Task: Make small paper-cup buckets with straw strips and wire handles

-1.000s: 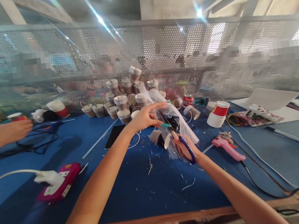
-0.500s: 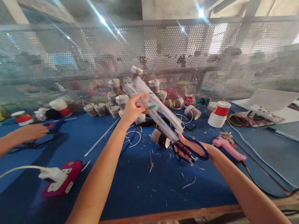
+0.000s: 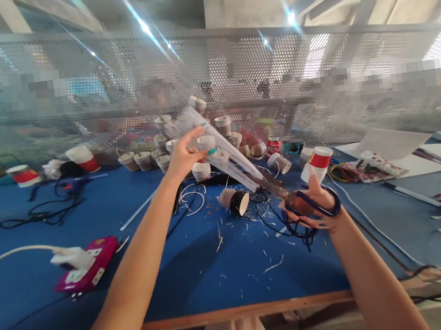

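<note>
My left hand (image 3: pixel 185 157) is closed around a long, loose loop of translucent whitish strands or film (image 3: pixel 226 160), which slants down to the right; its exact material is unclear. A teal patch shows at a fingertip. With my right hand (image 3: pixel 311 208) I grip scissors (image 3: pixel 274 184) by their dark blue handles. The blades point up-left and are at the lower end of the loop; whether they touch it I cannot tell. Below the loop a cup with a black band (image 3: pixel 238 202) lies on its side among white thread scraps.
Small pale buckets (image 3: pixel 144 161) are stacked behind my left hand. A magenta power strip (image 3: pixel 90 266) lies left, a blue glue gun (image 3: pixel 68 187) farther back. To the right are a red-and-white cup (image 3: pixel 320 158), a soda can (image 3: pixel 273 147) and a cutter (image 3: pixel 411 194). Cables cross the blue table (image 3: pixel 204 291).
My right hand has moved right with the scissors, off the loop's lower end, and the blades now show. Another person's hand at the left has withdrawn from the blue glue gun.
</note>
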`<state>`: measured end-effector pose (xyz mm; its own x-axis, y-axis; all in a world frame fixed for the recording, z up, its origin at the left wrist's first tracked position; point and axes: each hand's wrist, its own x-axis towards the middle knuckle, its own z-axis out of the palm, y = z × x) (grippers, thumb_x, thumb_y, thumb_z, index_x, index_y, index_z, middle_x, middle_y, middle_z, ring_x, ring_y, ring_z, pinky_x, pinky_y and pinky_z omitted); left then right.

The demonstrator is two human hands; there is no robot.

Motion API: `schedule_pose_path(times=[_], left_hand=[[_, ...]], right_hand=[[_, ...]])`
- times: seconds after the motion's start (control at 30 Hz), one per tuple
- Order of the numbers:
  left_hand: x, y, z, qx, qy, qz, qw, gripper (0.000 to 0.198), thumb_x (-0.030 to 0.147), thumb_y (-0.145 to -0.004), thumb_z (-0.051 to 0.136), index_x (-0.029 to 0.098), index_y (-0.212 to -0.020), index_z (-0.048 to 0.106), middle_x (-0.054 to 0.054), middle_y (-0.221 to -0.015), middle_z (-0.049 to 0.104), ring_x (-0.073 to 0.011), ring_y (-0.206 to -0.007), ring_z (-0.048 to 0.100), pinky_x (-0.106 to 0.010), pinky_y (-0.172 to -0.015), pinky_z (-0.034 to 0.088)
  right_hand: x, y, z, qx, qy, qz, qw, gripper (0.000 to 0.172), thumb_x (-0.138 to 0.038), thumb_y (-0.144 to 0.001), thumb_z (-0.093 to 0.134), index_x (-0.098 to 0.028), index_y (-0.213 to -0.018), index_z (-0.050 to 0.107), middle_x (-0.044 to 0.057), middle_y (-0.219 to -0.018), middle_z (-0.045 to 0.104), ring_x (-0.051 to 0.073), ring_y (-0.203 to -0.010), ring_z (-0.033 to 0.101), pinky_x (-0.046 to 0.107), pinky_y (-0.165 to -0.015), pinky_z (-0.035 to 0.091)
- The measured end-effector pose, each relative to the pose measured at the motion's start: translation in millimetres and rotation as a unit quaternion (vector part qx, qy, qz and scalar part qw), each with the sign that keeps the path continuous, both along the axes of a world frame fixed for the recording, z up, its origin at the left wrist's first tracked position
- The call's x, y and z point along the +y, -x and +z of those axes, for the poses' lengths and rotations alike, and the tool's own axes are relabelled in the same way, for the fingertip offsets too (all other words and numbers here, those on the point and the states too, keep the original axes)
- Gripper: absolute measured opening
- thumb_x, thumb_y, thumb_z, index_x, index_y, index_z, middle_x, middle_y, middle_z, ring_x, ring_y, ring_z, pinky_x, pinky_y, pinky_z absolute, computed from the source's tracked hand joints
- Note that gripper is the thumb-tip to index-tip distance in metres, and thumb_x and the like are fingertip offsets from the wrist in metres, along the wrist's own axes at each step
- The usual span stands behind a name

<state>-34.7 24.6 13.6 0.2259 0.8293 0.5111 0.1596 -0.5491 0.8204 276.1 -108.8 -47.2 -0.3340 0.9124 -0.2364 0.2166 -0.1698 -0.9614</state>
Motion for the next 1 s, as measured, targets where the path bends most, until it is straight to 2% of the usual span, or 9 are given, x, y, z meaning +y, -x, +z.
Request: schedule_pose_path(times=[0.13, 0.3, 0.4, 0.53, 0.7, 0.77, 0.83, 0.93, 1.0], left_hand=[[-3, -4, -3.4, 0.067, 0.044, -0.083, 0.993, 0.079, 0.028, -0.062, 0.078, 0.023, -0.134, 0.046, -0.006, -0.097, 0.07, -0.0102, -0.054, 0.06, -0.027, -0.058, 0.054], [-13, -16, -5.5, 0.14, 0.087, -0.16, 0.973, 0.084, 0.022, -0.064, 0.077, 0.022, -0.139, 0.04, 0.004, -0.053, 0.061, -0.0157, -0.055, 0.062, -0.027, -0.058, 0.052], [-14, -20, -9.3, 0.164, 0.119, -0.175, 0.964, 0.087, 0.022, -0.063, 0.077, 0.02, -0.14, 0.038, 0.0, -0.064, 0.067, -0.0154, -0.057, 0.063, -0.026, -0.058, 0.051], [-9, -19, -16.0, 0.218, 0.155, -0.165, 0.949, 0.087, 0.028, -0.068, 0.074, 0.024, -0.143, 0.03, -0.014, -0.115, 0.065, -0.0132, -0.061, 0.065, -0.024, -0.057, 0.051], [-9, -9, -9.6, 0.35, 0.019, -0.005, 0.937, 0.068, 0.04, -0.08, 0.062, 0.027, -0.141, 0.034, -0.009, -0.104, 0.069, -0.0132, -0.055, 0.063, -0.023, -0.056, 0.047], [-15, -9, -0.7, 0.394, -0.06, 0.098, 0.912, 0.058, 0.036, -0.08, 0.062, 0.024, -0.135, 0.045, -0.01, -0.103, 0.068, -0.0202, -0.075, 0.066, -0.029, -0.069, 0.049], [-29, -15, 11.1, 0.412, -0.117, 0.144, 0.892, 0.051, 0.03, -0.08, 0.062, 0.02, -0.129, 0.051, -0.012, -0.116, 0.063, -0.026, -0.097, 0.063, -0.036, -0.084, 0.048], [-72, -33, 29.1, 0.389, -0.208, 0.054, 0.896, 0.047, 0.026, -0.083, 0.059, 0.021, -0.128, 0.05, -0.01, -0.133, 0.051, -0.0276, -0.117, 0.052, -0.043, -0.1, 0.04], [-112, -47, 34.4, 0.329, -0.26, -0.027, 0.907, 0.049, 0.024, -0.081, 0.062, 0.025, -0.128, 0.049, -0.008, -0.138, 0.047, -0.0289, -0.13, 0.04, -0.046, -0.106, 0.035]], right_hand=[[5, 17, 2.3, 0.107, -0.014, 0.089, 0.99, 0.102, -0.086, -0.06, -0.015, -0.016, -0.07, 0.059, 0.002, -0.044, 0.05, 0.009, -0.026, 0.037, 0.02, -0.027, 0.024], [14, 41, -8.9, 0.1, -0.065, 0.071, 0.99, 0.08, -0.08, -0.076, 0.009, -0.016, -0.066, 0.055, -0.001, -0.043, 0.044, 0.008, -0.031, 0.037, 0.02, -0.031, 0.026], [17, 45, -18.1, 0.083, -0.049, 0.051, 0.994, 0.068, -0.075, -0.08, 0.022, -0.017, -0.067, 0.054, -0.003, -0.046, 0.044, 0.007, -0.034, 0.036, 0.02, -0.032, 0.028], [22, 48, -24.5, 0.075, -0.014, 0.01, 0.997, 0.063, -0.072, -0.082, 0.028, -0.017, -0.066, 0.053, -0.004, -0.045, 0.041, 0.007, -0.033, 0.032, 0.019, -0.031, 0.029], [30, 53, -33.8, 0.074, 0.003, -0.055, 0.996, 0.064, -0.074, -0.081, 0.028, -0.018, -0.062, 0.051, -0.005, -0.043, 0.039, 0.006, -0.031, 0.031, 0.018, -0.029, 0.027], [33, 55, -38.8, 0.073, -0.001, -0.072, 0.995, 0.064, -0.076, -0.08, 0.027, -0.018, -0.063, 0.051, -0.005, -0.043, 0.04, 0.007, -0.031, 0.032, 0.018, -0.029, 0.028], [34, 56, -43.4, 0.055, -0.007, -0.093, 0.994, 0.067, -0.076, -0.081, 0.022, -0.018, -0.062, 0.05, -0.005, -0.042, 0.039, 0.007, -0.031, 0.033, 0.019, -0.029, 0.03], [36, 60, -48.5, -0.019, -0.052, -0.139, 0.989, 0.066, -0.067, -0.089, 0.02, -0.015, -0.068, 0.056, -0.003, -0.049, 0.046, 0.01, -0.037, 0.042, 0.023, -0.036, 0.039], [37, 62, -50.4, -0.057, -0.106, -0.184, 0.976, 0.047, -0.052, -0.093, 0.037, -0.012, -0.088, 0.062, 0.002, -0.073, 0.06, 0.013, -0.058, 0.058, 0.028, -0.053, 0.051]])
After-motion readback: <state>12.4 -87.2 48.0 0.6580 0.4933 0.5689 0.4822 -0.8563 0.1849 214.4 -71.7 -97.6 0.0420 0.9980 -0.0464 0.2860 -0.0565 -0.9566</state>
